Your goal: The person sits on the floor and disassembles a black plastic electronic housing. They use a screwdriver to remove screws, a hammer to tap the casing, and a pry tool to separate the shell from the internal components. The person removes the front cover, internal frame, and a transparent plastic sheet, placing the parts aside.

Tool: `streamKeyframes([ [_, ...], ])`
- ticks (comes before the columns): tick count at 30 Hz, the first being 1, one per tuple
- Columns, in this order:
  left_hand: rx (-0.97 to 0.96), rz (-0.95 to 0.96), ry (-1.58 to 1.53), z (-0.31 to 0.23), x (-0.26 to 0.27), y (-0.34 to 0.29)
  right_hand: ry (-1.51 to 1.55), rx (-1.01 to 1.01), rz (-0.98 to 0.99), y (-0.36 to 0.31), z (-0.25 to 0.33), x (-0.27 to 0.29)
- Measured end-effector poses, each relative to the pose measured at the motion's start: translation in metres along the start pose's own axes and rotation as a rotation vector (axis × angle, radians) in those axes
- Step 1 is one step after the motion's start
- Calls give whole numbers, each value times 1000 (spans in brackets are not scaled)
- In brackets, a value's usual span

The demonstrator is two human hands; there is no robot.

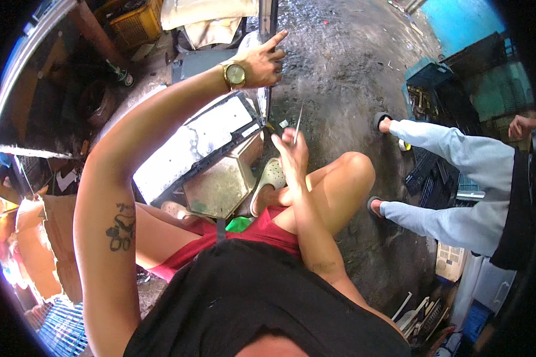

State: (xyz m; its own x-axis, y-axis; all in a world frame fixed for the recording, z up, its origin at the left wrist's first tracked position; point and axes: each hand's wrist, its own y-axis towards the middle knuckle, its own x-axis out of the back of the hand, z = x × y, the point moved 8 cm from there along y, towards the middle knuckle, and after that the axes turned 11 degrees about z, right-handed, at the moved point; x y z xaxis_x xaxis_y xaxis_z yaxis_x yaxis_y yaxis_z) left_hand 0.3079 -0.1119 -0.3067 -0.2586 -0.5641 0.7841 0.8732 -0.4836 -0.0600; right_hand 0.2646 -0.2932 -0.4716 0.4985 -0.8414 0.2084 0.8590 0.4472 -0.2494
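My left hand (261,66), with a gold watch at its wrist, grips the edge of a long dark panel (268,18) seen nearly edge-on. Its index finger stretches out past the edge while the other fingers curl over it. Below and to its right, my right hand (293,152) is closed on a thin, pointed metal tool (299,119) whose tip points up; its handle is hidden in the fist. Left of that hand, a flat black-framed panel with a bright white face (187,149) lies tilted over a worn, box-like support (217,187) between my legs.
On the right a person in light grey trousers (452,140) stands close by, near a crate of scraps (426,89). A yellow crate (134,24) is at the far left, torn cardboard (47,244) at the near left. The dark floor (339,77) looks wet.
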Motion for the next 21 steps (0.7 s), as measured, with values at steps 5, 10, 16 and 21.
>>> streamKeyframes([
  [5,-2,-259,-116,-10,33,-26,-551,458,-322,66,81,-44],
  [10,464,-325,-422,-26,13,-95,-418,351,-142,103,75,-37],
  [16,1059,431,-1057,-156,-132,-176,-49,308,-236,127,16,-6],
  [21,1029,205,-973,-174,-136,-179,170,309,-249,147,-28,15],
])
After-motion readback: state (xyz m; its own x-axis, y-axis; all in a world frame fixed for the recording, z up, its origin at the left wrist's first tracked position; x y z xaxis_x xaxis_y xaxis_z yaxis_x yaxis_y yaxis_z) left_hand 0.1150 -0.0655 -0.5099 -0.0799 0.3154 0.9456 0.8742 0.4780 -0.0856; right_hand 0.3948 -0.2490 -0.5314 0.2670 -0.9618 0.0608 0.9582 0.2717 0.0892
